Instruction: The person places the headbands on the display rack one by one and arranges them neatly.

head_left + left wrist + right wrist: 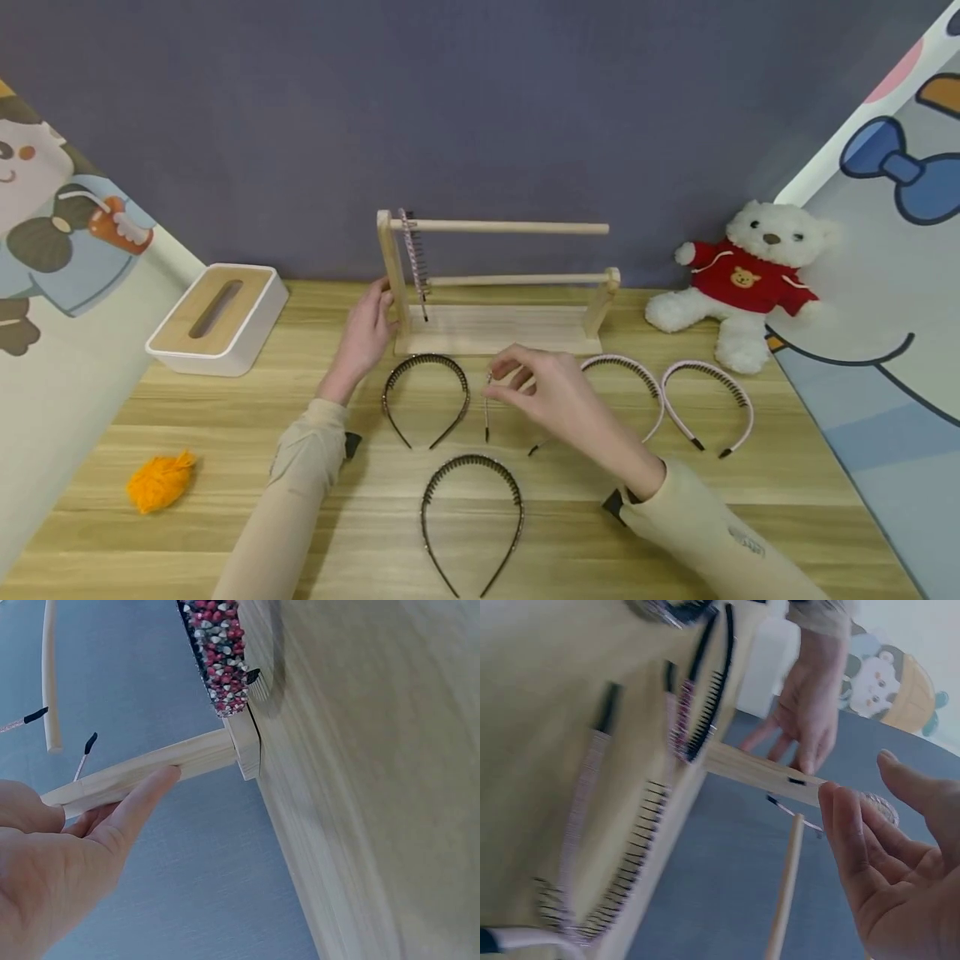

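A wooden two-bar rack (498, 329) stands by the back wall, a beaded pink headband (412, 258) hanging at the left end of its upper bar. My left hand (366, 327) touches the rack's left post (150, 761), its index finger (146, 799) extended along the wood. My right hand (551, 387) hovers over a pink headband (487, 408) on the table and hides its arch; thumb and fingers stand apart with nothing between them. Left of it lies a dark beaded headband (426, 358), with another dark headband (472, 458) in front.
Two more pink headbands lie to the right: one (652, 392) partly under my forearm, one (667, 400) beside it. A white teddy bear (738, 283) sits back right. A tissue box (213, 321) and an orange yarn bundle (160, 482) are on the left.
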Tool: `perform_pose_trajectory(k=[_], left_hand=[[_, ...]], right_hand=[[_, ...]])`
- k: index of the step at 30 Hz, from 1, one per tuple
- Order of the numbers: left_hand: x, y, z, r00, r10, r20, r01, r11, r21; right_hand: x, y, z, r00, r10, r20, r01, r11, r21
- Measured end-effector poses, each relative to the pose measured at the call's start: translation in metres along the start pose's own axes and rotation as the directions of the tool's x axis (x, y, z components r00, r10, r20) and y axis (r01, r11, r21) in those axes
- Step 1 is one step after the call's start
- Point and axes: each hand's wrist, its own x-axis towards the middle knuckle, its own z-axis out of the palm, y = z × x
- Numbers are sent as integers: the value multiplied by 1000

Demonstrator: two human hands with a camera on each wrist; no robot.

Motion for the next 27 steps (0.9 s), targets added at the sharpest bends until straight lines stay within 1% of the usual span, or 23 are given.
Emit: perform_pose_trajectory(k=[3,6,10,15,21,27], left_hand=[[1,1,-1,1000,-1,0,1,1000,11],[1,0,-2,1000,-2,-3,2,1000,23],[1,0,-1,1000,-11,-7,11,1000,5],[0,-1,-1,1000,-15,-3,15,1000,-23],[0,-1,-1,1000,-8,-12,8,1000,-22],[1,-1,-1,1000,-11,-8,11,1000,-21]], right_hand=[[-12,6,8,999,-3,37,3,1000,-20],[-22,10,15,997,15,75,-13,1000,-27],[-33,17,25,993,32,114,-28,999,-34],[-46,23,35,985,26,168,-21,999,-32],[-53,27,42,975,41,220,-44,999,8],[-55,28,46,960,47,275,-45,999,-11]])
